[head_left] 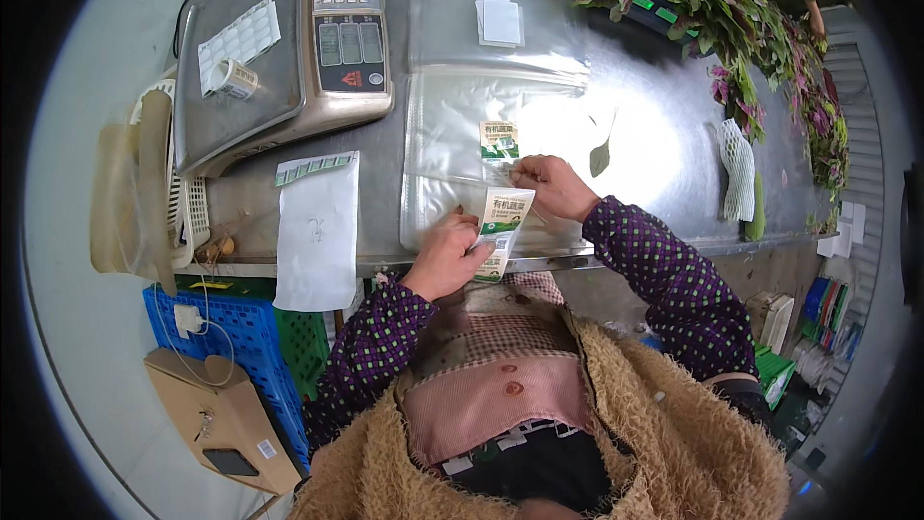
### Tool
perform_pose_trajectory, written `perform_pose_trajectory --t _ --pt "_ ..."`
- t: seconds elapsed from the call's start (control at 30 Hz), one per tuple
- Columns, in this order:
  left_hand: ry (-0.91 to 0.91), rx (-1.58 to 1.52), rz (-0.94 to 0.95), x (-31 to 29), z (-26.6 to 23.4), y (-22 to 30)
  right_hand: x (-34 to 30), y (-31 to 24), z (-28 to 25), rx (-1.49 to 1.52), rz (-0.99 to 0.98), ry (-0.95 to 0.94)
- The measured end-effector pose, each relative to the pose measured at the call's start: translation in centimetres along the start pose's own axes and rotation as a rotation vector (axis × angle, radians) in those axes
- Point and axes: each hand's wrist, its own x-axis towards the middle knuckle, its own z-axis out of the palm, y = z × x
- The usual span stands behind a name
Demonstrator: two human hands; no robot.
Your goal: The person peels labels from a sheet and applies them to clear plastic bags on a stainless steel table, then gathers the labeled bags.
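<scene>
A strip of cream and green stickers (504,215) is held near the table's front edge by my left hand (445,256), its thumb pressed on the lower part. My right hand (553,187) is closed in a pinch just above and to the right of the strip; whatever is between its fingertips is too small to make out. Under both hands lies a stack of clear plastic bags (445,125). One matching sticker (499,141) sits on the top bag, right beside my right fingertips.
A weighing scale (348,48) stands at the left, a tape roll (234,80) on its pan. A white sheet (318,231) overhangs the front edge. Leafy purple-green vegetables (712,10), a foam-netted vegetable (737,169) and a loose leaf (601,156) lie right. Another person's arm (816,19) shows far right.
</scene>
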Motion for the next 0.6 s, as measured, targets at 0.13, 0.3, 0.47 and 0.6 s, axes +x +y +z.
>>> perform_pose_trajectory --t 0.13,0.3,0.47,0.6 --pt "-0.037 -0.531 -0.4 0.0 -1.1 0.4 -2.2 -1.9 -0.7 -0.351 -0.372 -0.035" --pt "-0.059 -0.881 -0.504 -0.2 -2.0 0.7 -3.7 -0.9 0.8 -0.387 -0.416 0.045" --pt "-0.075 -0.013 0.109 0.2 -1.5 5.4 -2.0 0.1 0.3 0.004 -0.047 0.032" --pt "-0.02 0.263 0.192 2.7 -0.9 2.7 -1.4 1.2 -0.2 0.029 -0.171 0.029"
